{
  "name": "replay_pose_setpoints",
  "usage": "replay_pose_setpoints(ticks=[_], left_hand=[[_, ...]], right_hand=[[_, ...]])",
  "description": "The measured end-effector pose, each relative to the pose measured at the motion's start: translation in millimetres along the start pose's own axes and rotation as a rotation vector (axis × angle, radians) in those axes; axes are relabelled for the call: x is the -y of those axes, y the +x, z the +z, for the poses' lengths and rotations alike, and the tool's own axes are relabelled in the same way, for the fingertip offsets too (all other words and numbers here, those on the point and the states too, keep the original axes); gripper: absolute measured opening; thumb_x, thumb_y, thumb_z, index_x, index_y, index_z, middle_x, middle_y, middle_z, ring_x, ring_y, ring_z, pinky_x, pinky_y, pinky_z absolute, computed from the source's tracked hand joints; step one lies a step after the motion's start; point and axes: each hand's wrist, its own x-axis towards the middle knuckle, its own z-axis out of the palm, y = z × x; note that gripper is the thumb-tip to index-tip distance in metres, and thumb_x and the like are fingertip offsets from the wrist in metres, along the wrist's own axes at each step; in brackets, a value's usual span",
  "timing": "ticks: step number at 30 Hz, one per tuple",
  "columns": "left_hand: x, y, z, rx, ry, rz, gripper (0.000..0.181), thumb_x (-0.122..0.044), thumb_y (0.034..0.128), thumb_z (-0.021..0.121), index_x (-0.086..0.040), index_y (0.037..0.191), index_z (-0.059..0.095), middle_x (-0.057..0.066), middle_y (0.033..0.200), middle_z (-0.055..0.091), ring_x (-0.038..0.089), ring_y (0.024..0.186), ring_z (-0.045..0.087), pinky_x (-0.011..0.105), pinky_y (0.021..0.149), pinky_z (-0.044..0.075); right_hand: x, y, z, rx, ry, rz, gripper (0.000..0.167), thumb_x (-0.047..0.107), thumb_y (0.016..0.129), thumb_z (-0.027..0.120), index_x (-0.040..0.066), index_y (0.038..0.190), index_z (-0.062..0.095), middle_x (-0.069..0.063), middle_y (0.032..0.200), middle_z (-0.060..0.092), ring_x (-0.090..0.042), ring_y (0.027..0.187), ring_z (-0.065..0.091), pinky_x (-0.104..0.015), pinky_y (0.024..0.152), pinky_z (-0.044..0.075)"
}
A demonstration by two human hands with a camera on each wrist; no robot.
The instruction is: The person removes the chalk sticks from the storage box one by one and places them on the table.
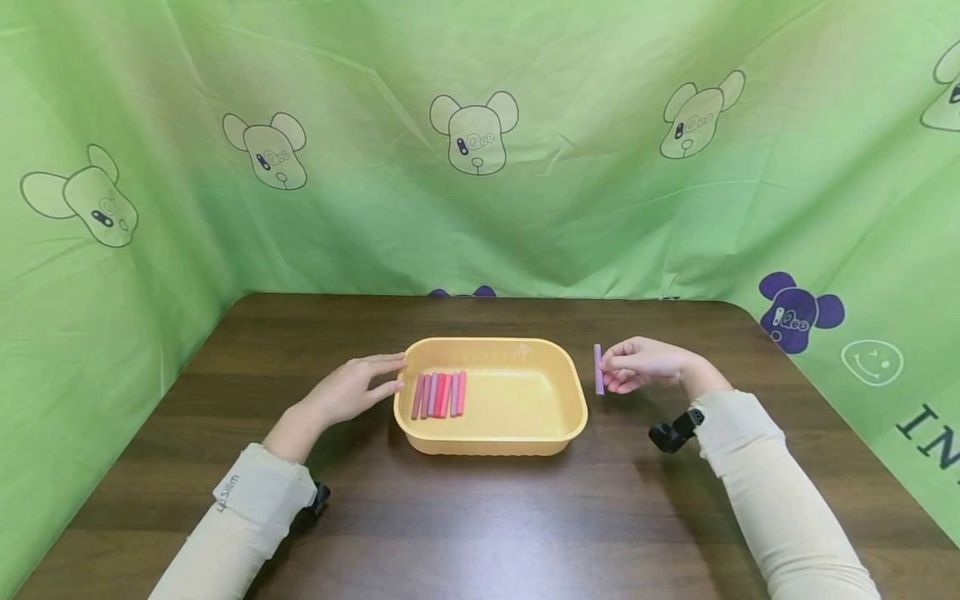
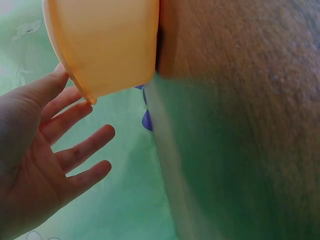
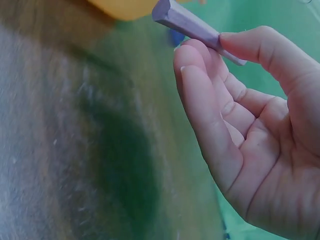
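Pinching a lavender stick [image 1: 598, 369] in the right hand [image 1: 645, 364], between thumb and fingertips, just beside the right end of a yellow plastic tray [image 1: 491, 447] and outside it. Showing flat facets along the lavender stick in the right wrist view (and a many-sided end, too).

Touching the tray's left rim with the left hand [image 1: 347, 390], with thumb and nearest fingers at the edge and the others spread, relaxed and nearly straight.

Lying side by side inside the tray, toward its left end: a row of pink, red and purple sticks [image 1: 439, 394]. Resting all of this on a brown wood-grain counter [image 1: 487, 533], before a green curtain [image 1: 337, 242] printed with cartoon animal heads. Wearing cream sleeves [image 1: 780, 492] on both arms, with a black device [image 1: 675, 431] near each cuff.
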Motion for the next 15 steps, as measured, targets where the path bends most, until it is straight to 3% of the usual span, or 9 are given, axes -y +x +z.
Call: replay_pose_setpoints(ticks=[15], left_hand=[[-0.3, -0.4, -0.5, -0.002, -0.002, 0.011, 0.045, -0.025, 0.0933, 0.057, -0.003, 0.132, 0.052, 0.014, 0.139, 0.051, 0.031, 0.13, 0.046, 0.047, 0.108, 0.038]], right_hand=[[-22, 10.4, -1, -0.03, 0.014, 0.107, 0.011, 0.014, 0.094, 0.052, 0.009, 0.088, 0.061, 0.002, 0.078, 0.066, -0.005, 0.07, 0.064, -0.019, 0.068, 0.056]])
